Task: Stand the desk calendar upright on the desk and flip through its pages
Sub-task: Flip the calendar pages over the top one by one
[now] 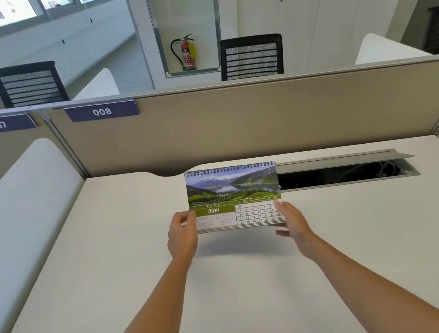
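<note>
The desk calendar [233, 193] is spiral-bound along its top edge and shows a lake-and-mountain photo above a green MAY page. It is held upright a little above the white desk [114, 269], with its shadow on the desk below. My left hand [182, 237] pinches its lower left corner. My right hand [291, 219] grips its lower right corner, thumb over the date grid.
An open cable tray [345, 172] with a raised grey lid is sunk into the desk just right of the calendar. A beige partition [262, 119] closes the back, and a white side divider [19, 215] stands on the left. Office chairs stand beyond the partition.
</note>
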Tool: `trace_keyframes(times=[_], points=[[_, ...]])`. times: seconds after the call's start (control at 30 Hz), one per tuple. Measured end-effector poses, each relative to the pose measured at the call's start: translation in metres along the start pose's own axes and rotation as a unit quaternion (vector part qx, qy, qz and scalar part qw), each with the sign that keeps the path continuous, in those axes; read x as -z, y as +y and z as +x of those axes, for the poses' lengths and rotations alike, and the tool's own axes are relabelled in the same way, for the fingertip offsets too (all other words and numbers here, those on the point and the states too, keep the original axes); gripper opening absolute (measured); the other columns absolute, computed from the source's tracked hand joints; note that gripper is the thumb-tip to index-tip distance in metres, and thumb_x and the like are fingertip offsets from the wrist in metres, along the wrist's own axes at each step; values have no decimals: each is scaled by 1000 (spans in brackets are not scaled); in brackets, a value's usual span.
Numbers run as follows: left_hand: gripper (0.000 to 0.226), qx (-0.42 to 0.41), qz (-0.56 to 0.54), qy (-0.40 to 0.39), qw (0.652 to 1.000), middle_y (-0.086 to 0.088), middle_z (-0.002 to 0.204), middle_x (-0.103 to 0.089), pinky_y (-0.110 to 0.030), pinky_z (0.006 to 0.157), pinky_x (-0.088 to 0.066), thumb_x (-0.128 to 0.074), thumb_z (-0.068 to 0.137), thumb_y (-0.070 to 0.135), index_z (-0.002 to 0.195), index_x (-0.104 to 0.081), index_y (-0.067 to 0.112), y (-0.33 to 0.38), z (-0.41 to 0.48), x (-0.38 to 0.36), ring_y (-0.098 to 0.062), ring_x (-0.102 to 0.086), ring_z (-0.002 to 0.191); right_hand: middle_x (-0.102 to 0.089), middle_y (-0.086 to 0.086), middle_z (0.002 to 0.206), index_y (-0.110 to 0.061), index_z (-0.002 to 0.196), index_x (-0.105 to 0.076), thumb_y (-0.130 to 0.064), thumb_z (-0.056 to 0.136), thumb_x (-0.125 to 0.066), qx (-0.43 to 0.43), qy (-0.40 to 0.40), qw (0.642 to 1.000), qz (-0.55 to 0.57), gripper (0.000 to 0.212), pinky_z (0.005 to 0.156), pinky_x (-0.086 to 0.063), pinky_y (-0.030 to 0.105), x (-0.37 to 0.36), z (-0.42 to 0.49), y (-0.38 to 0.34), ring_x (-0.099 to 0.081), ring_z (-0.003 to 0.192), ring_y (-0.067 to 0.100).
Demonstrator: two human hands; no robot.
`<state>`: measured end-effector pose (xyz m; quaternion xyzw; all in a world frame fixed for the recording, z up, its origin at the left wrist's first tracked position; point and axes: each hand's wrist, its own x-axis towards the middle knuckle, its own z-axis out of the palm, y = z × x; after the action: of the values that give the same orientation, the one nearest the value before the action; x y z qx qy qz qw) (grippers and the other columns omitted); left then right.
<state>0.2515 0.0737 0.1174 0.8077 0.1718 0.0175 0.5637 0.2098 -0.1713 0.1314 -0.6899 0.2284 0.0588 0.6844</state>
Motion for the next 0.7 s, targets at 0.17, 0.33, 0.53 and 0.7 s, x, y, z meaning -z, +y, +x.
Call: trace_keyframes(times=[0.17, 0.33, 0.53, 0.7], points=[[55, -9, -130, -37, 991, -4, 70, -67, -40, 79, -41, -37, 95, 53, 58, -52, 14, 48, 9, 36, -21, -60, 72, -75, -1, 112, -26, 120, -66, -71, 90, -6, 59, -84, 994, 49, 81, 81, -40, 40, 21, -9, -36, -64, 99, 21], [74, -71, -195, -149, 967, 10, 109, -73, -40, 93, -35, -14, 96, 61, 88, -75, 20, 104, 14, 45, -12, -58, 109, -64, -12, 130, -42, 134, -53, -83, 78, -13, 138, -72, 984, 90, 81, 84, -38, 41, 19, -6, -81, -58, 105, 18], [46, -140, 4, -155, 978, 0, 138, -54, -46, 109, -36, -48, 94, 48, 134, -55, 26, 116, 31, 14, -23, -45, 133, -44, -25, 146, -47, 142, -39, -60, 94, -41, 194, -33, 977, -82, 49, 109, -35, 40, 4, 21, -92, -42, 135, 6], [45, -234, 270, -73, 931, 0, 146, -49, -49, 113, -22, -53, 94, 41, 137, -51, 26, 93, 60, 12, -26, -24, 144, -27, -14, 159, -44, 147, -24, -56, 91, -49, 211, 32, 868, -448, 63, 108, -21, 55, 12, 42, -75, -25, 143, 27]])
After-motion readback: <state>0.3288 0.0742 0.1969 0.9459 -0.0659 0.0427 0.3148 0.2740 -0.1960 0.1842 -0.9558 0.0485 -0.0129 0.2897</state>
